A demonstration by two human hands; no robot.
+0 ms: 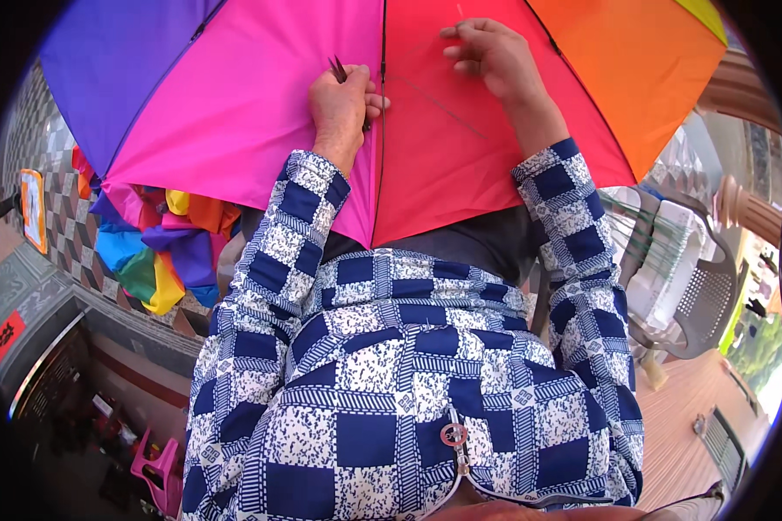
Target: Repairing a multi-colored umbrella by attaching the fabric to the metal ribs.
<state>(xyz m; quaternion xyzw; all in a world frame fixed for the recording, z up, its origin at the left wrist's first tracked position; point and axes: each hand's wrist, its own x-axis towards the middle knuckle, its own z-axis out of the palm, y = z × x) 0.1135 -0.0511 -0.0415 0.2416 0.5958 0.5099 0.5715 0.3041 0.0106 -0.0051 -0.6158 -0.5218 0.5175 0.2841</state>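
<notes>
A multicoloured umbrella lies spread across my lap, with purple, pink, red, orange and yellow panels. Along the seam between pink and red runs a thin dark rib. My left hand is closed around small dark thread snips, their pointed tips sticking out above the fingers, beside that rib. Over the red panel, my right hand is raised in a pinch. A thin, pale sliver like a needle shows above its fingertips, too faint to be sure. A fine dark line, thread or shadow, crosses the red cloth.
To my left, a heap of coloured umbrella cloth lies by the patterned tile floor. On the right stands a grey plastic chair with white bundled material on it. A pink plastic stool is at lower left.
</notes>
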